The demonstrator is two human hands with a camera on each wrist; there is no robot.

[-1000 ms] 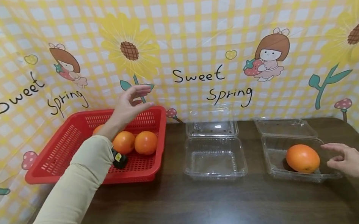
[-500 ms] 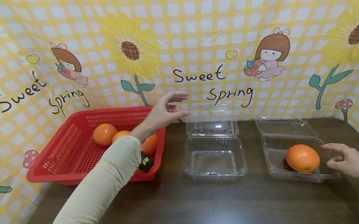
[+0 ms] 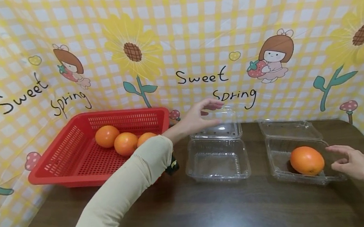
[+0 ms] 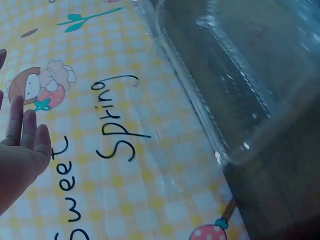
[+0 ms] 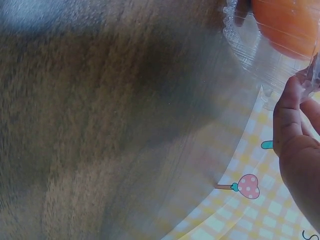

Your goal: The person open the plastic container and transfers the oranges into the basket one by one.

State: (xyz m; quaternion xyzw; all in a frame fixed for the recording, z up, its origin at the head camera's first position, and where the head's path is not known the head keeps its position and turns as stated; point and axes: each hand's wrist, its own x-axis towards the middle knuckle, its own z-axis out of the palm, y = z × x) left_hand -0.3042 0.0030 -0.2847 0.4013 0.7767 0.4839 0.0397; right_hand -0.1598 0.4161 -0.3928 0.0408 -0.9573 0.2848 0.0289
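My left hand (image 3: 200,118) is held in the air over the lid of the middle clear plastic clamshell box (image 3: 217,161), fingers spread from the thumb and nothing between them. That box lies unfolded on the table. Farther right, a second clamshell box (image 3: 277,162) also lies with its lid back and has an orange (image 3: 306,160) inside. My right hand (image 3: 356,162) pinches this box's right edge between thumb and fingers; in the right wrist view the thumb and fingertips meet the clear plastic rim (image 5: 312,80) beside the orange.
A red plastic basket (image 3: 55,180) stands at the left with three oranges (image 3: 126,144) in it, the rightmost partly behind my left sleeve. A yellow checked cloth (image 3: 191,30) hangs behind the brown table (image 3: 197,220).
My left hand has moved right, from above the red basket to above the middle box's lid, and somewhat lower. My right hand and the orange beside it have stayed still.
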